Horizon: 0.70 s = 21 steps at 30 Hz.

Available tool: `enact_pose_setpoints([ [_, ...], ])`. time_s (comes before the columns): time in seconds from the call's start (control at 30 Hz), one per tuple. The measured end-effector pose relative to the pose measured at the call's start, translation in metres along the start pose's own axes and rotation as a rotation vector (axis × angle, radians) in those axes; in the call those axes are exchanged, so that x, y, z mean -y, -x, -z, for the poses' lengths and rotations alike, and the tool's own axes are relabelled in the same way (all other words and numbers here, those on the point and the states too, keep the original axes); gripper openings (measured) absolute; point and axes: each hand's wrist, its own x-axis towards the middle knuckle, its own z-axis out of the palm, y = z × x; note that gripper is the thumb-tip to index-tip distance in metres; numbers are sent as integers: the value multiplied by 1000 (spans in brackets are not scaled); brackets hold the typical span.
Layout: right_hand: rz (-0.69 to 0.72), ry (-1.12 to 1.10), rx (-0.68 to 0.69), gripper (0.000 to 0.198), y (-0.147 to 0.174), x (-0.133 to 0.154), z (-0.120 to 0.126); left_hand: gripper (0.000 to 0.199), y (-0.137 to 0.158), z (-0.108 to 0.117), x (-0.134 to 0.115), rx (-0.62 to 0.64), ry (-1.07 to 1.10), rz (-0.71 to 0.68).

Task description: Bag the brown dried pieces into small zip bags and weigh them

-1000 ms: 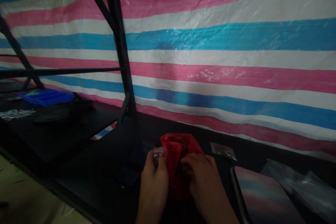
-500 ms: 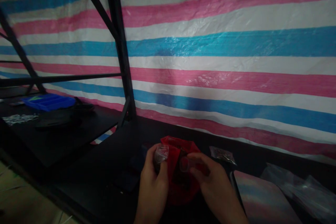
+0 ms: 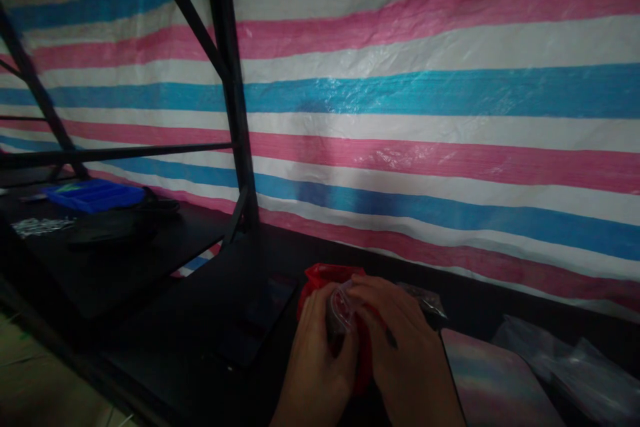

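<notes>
My left hand [image 3: 317, 347] is closed around a small clear plastic piece with a rounded rim [image 3: 341, 307]; whether it is a bag or a little container I cannot tell. My right hand [image 3: 397, 330] meets it from the other side, its fingertips pinching the rim. Directly behind and below both hands is a red plastic bag [image 3: 327, 273], standing open on the black tabletop [image 3: 200, 333]. The hands cover most of the bag, and its contents are hidden.
Right of my hands lie a small clear packet [image 3: 427, 298], a shiny flat panel with a dark edge [image 3: 500, 377] and crumpled clear bags [image 3: 575, 367]. A dark flat object [image 3: 260, 320] lies left. Beyond the black frame post [image 3: 235, 100] sits a blue tray [image 3: 95, 195].
My two hands have come together over the red bag. My left hand moved right with the clear plastic, and the right hand's fingers now touch it. The bag's opening is more covered.
</notes>
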Motion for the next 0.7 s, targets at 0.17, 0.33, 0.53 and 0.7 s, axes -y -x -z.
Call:
enact_pose_setpoints([
  [0.17, 7, -17, 4, 34, 0, 2, 2, 38, -1, -1, -2, 21, 67, 34],
  [0.33, -168, -65, 27, 34, -2, -1, 3, 39, -2, 1, -10, -30, 88, 55],
  [0.53, -457, -48, 328, 30, 6, -10, -9, 41, -7, 19, -16, -279, 114, 171],
  [0.7, -495, 64, 567, 43, 19, -4, -26, 38, -12, 26, -5, -281, 134, 290],
])
